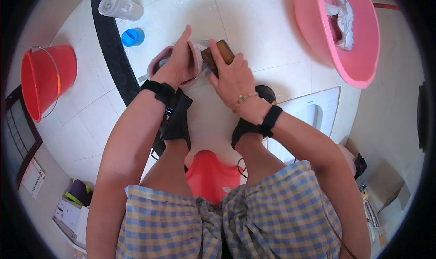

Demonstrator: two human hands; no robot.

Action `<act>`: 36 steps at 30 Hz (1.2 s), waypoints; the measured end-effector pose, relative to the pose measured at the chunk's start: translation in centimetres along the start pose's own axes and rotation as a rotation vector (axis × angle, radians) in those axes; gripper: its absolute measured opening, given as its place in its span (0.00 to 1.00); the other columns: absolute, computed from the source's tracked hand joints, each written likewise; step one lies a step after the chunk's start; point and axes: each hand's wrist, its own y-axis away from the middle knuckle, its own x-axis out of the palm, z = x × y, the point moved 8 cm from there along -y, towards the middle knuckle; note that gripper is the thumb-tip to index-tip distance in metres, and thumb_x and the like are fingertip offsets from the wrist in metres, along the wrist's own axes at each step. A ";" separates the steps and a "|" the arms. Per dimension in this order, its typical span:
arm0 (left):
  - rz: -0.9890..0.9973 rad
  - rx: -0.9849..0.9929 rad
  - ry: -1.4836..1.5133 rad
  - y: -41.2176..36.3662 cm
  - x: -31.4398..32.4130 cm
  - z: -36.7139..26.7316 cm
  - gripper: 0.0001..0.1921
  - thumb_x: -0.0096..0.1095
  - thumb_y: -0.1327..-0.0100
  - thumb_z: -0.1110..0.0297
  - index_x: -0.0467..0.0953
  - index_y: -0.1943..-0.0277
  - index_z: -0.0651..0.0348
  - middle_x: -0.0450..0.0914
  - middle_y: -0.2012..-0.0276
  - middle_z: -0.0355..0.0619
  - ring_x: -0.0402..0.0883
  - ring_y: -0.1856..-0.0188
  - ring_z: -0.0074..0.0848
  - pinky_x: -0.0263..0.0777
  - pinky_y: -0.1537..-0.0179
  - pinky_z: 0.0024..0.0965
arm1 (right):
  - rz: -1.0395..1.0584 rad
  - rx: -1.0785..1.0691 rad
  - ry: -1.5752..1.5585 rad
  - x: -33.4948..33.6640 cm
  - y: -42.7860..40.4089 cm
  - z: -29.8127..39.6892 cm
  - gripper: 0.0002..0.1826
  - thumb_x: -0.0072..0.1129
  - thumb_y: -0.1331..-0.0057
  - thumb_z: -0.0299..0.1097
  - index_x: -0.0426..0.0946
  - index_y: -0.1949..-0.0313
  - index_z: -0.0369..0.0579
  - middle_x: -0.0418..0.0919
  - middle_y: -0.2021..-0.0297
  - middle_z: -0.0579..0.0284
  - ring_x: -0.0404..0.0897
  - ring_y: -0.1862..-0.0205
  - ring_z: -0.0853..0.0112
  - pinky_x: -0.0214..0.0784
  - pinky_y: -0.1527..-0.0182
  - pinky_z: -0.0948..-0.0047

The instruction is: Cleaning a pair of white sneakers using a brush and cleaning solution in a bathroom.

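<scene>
A sneaker with a pink lining [198, 62] is just above the floor tiles or on them; I cannot tell which. My left hand [177, 63] grips it at the opening, with the thumb pointing up and the other fingers hidden in the shoe. In my right hand [235, 78] is a scrubbing brush with a brown wooden back [225, 52], pressed to the shoe's right side. The index finger lies along the brush back. Its bristles and the shoe's toe are mostly hidden.
A clear plastic cup [127, 8] and a blue cap [133, 37] lie beside a black stone ledge [110, 44]. A pink basin [369, 54] at right holds a white sneaker [345, 24]. A red bucket [64, 68] stands left; a squat toilet [306, 109] is at right. Below me is a red stool [211, 170].
</scene>
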 end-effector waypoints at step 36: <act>-0.113 -0.181 -0.268 4.6 -7.3 3.6 0.16 0.57 0.28 0.62 0.75 0.46 0.64 0.83 0.57 0.46 0.83 0.61 0.32 0.78 0.62 0.36 | 0.081 -0.143 -0.393 -1.9 -1.2 -3.3 0.43 0.53 0.29 0.49 0.41 0.22 0.57 0.72 0.52 0.35 0.76 0.53 0.42 0.72 0.48 0.55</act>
